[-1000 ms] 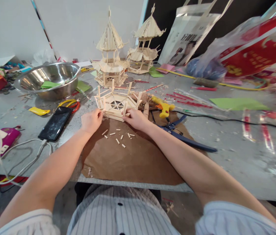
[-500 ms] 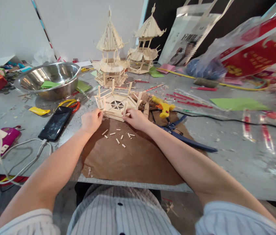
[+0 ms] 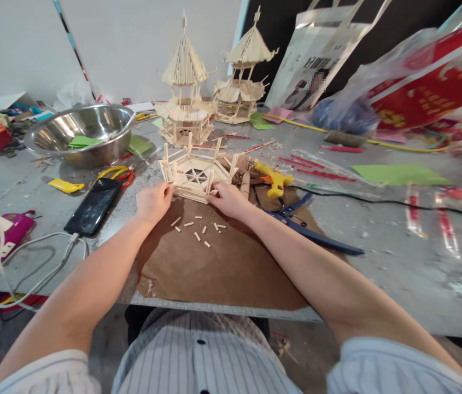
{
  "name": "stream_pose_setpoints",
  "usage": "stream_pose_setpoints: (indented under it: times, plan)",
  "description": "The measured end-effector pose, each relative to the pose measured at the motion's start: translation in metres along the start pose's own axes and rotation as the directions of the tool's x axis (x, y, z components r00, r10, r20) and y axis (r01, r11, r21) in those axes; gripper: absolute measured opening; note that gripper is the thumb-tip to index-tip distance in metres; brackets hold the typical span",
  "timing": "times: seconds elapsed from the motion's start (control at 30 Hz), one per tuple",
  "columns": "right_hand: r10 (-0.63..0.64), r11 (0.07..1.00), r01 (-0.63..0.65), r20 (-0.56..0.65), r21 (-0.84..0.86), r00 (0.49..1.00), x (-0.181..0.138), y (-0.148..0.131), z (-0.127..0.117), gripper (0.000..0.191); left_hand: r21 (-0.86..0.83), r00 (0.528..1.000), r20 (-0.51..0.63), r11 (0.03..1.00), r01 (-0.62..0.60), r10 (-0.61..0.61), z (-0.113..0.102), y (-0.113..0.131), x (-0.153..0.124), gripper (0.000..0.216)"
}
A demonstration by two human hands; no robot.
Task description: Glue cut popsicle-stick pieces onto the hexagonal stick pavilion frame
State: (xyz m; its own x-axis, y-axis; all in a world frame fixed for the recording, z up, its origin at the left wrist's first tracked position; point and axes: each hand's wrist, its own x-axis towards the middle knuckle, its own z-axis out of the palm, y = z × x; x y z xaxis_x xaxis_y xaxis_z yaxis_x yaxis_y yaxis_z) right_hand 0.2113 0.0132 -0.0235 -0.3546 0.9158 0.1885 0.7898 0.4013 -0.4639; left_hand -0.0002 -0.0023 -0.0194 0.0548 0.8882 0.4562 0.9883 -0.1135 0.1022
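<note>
A many-sided wooden stick frame (image 3: 192, 191) with short upright posts rests at the far end of a brown paper sheet (image 3: 222, 273). My left hand (image 3: 155, 202) is closed at its near left corner, fingertips pinched against the sticks. At the near right corner, my right hand (image 3: 228, 200) is closed too, thumb and fingers gripping beside a post. The exact hold of both sets of fingertips is partly hidden. Several short cut stick pieces (image 3: 197, 236) lie scattered on the paper between my forearms.
Behind stand two stick pagodas (image 3: 185, 76). To the right lie a yellow glue gun (image 3: 274, 179) with a black cord and blue-handled cutters (image 3: 313, 235). On the left are a phone (image 3: 93, 207), orange-yellow pliers (image 3: 126, 178), a steel bowl (image 3: 87, 156) and a white cable (image 3: 42, 279).
</note>
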Motion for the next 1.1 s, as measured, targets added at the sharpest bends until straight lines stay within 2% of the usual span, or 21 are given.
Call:
stream_pose_setpoints:
  times: [1.1]
  plan:
    - [0.011, 1.0, -0.011, 0.006, 0.023, 1.0, 0.0007, -0.0005, 0.0005, 0.025, 0.042, 1.0, -0.014, 0.999, -0.014, 0.015, 0.0003, 0.0002, 0.0009, 0.031]
